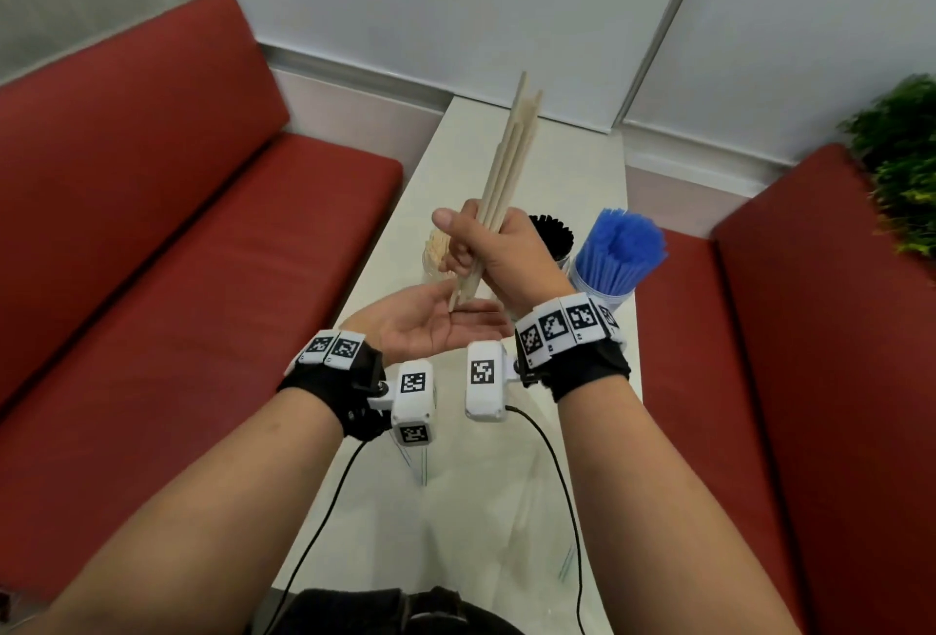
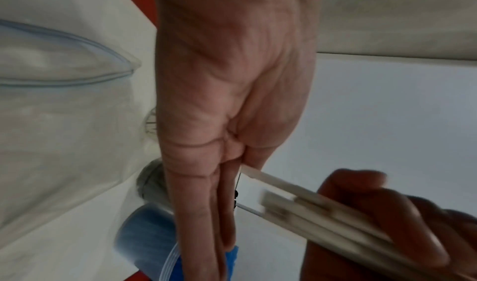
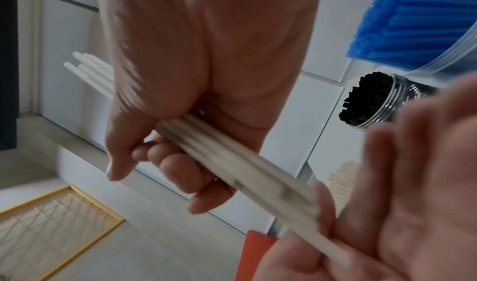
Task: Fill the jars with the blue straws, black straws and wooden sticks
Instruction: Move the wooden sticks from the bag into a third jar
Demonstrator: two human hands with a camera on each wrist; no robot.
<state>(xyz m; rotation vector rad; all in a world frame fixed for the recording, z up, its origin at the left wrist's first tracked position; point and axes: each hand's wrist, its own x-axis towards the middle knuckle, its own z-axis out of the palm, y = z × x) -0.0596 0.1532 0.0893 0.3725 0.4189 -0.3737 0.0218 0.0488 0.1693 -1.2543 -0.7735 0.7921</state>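
- The right hand (image 1: 499, 249) is fisted round a bundle of wooden sticks (image 1: 509, 163), held above the narrow white table (image 1: 572, 153); the bundle tilts up and away, its top ends uneven.
- The left hand (image 1: 430, 325) lies palm-up with fingers straight just under the bundle, and the sticks' lower ends touch its palm; it grips nothing.
- From the right wrist the sticks (image 3: 232, 158) run between thumb and curled fingers (image 3: 178, 169) toward the flat left palm (image 3: 402, 193).
- From the left wrist the sticks (image 2: 309, 207) are motion-blurred, so their exact number cannot be read.
- Behind the hands stand three jars: one of black straws (image 1: 552, 234), one of blue straws (image 1: 623, 254) to its right, and at left a clear jar (image 1: 438, 254) that seems to hold more pale sticks, mostly hidden by the right hand.
- Clear plastic bags (image 1: 506, 508) lie on the near table.
- Red bench seats (image 1: 177, 254) flank the table; a green plant (image 1: 901, 163) sits at far right.
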